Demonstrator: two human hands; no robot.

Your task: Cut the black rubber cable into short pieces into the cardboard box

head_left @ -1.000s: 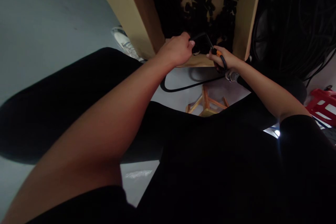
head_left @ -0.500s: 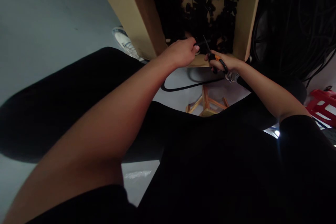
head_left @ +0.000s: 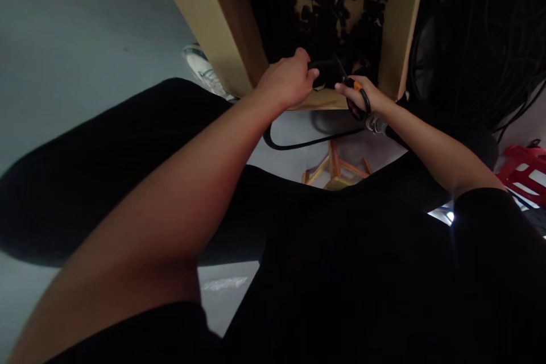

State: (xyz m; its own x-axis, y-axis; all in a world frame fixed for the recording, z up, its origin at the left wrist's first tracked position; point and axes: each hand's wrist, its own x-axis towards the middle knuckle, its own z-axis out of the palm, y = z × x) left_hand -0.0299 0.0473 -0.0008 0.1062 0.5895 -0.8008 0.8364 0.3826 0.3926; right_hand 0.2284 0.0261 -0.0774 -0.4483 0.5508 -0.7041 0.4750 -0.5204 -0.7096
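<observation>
My left hand (head_left: 290,77) is over the near edge of a cardboard box, its fingers closed on a black hose or cable (head_left: 323,62) whose end points right. The exact kind is hard to tell in the dark. My right hand (head_left: 369,94) holds scissors (head_left: 359,91) with black and orange handles, its thumb stretched leftward. The scissor blades point up and left, close to the end of the black hose or cable. Below them in the box lie many short black pieces (head_left: 341,8).
The cardboard box (head_left: 228,17) stands between my legs. A dark heap of black cable or hose (head_left: 482,40) lies at the right, and one length loops under my hands. Also here are a wooden stool (head_left: 335,165), a red plastic stool (head_left: 522,170) and a shoe (head_left: 205,71).
My left hand has shifted slightly left and turned, with its fingers raised. My right hand has moved a little right with the scissors, its thumb now stretched out.
</observation>
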